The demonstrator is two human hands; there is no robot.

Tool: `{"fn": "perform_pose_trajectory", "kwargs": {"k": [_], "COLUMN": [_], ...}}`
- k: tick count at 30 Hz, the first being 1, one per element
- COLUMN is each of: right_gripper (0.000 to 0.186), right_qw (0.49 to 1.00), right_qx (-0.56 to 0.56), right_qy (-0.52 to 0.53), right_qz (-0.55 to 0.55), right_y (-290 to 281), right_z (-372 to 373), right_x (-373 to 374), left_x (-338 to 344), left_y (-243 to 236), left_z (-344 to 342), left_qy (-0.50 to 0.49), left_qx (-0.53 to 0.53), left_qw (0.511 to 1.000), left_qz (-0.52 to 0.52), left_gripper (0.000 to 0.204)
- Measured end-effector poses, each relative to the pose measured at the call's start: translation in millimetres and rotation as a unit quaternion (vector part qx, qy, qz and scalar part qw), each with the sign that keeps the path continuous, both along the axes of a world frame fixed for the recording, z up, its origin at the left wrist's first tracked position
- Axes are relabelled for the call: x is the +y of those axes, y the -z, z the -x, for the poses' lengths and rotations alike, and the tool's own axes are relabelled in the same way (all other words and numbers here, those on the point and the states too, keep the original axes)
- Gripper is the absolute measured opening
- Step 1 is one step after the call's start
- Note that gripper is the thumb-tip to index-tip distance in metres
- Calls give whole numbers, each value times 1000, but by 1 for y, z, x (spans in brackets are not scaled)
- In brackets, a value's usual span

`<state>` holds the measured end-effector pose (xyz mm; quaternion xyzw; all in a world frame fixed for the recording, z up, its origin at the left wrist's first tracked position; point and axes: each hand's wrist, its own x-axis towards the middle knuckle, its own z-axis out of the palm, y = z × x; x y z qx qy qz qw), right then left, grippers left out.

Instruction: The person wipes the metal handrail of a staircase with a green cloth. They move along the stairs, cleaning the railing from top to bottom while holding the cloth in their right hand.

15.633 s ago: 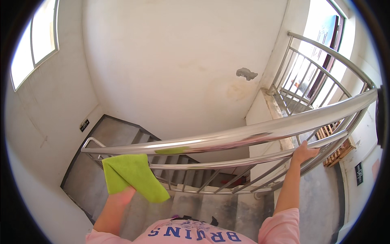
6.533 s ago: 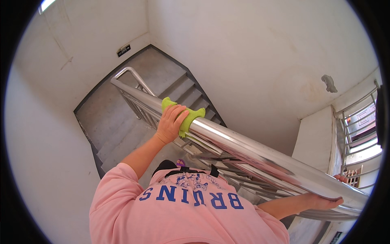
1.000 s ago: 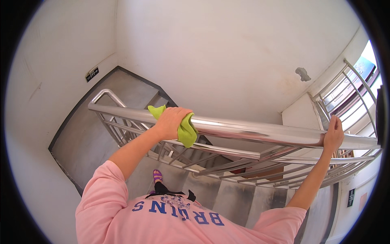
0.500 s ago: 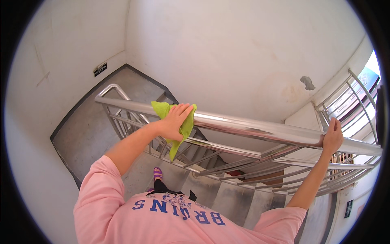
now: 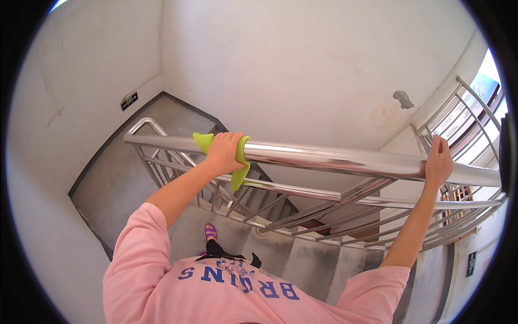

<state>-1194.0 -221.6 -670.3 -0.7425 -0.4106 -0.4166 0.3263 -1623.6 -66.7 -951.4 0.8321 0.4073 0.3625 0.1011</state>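
Observation:
A bright green cloth [image 5: 240, 175] is folded over the shiny metal handrail [image 5: 334, 156], one corner sticking out to the left and a flap hanging below. My left hand [image 5: 224, 151] is closed around the cloth and presses it onto the rail. Farther right, my right hand [image 5: 440, 162] lies across the same handrail with its fingers curled and closed over it. The undersides of both grips are hidden.
Slanting metal bars [image 5: 302, 216] run beneath the handrail. Concrete steps [image 5: 307, 264] descend beside me, and a grey landing [image 5: 121, 167] lies at the left. A white wall [image 5: 270, 65] with a chipped patch rises beyond. A barred window [image 5: 472, 116] is at the right.
The cloth has gone from loosely draped under spread fingers to wrapped around the rail, with my left hand closing over it. My right hand stays on the rail; the view shifts slightly.

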Motion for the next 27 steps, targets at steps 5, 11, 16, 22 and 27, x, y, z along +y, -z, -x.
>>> {"fn": "perform_pose_trajectory", "kwargs": {"k": [5,11,16,22,27], "right_gripper": [35,35,33,34,35], "right_qw": [1000,1000,999,999,999], "right_qx": [6,12,27,11,22], "right_qy": [4,1,-11,-15,-25], "right_qz": [-1,-6,-32,-36,-39], "right_y": [0,-2,-1,0,0], "right_z": [7,6,9,4,5], "right_x": [-1,-1,-1,-2,-1], "left_x": [-16,-27,-33,-27,-20], "left_y": [-20,-53,-71,-60,-48], "left_z": [-41,-83,-101,-95,-81], "left_qy": [31,89,101,112,115], "left_qx": [-53,-63,-32,-61,-100], "left_qw": [992,987,992,986,974], "left_qz": [-110,-115,-72,-108,-166], "left_gripper": [77,77,75,76,77]}}
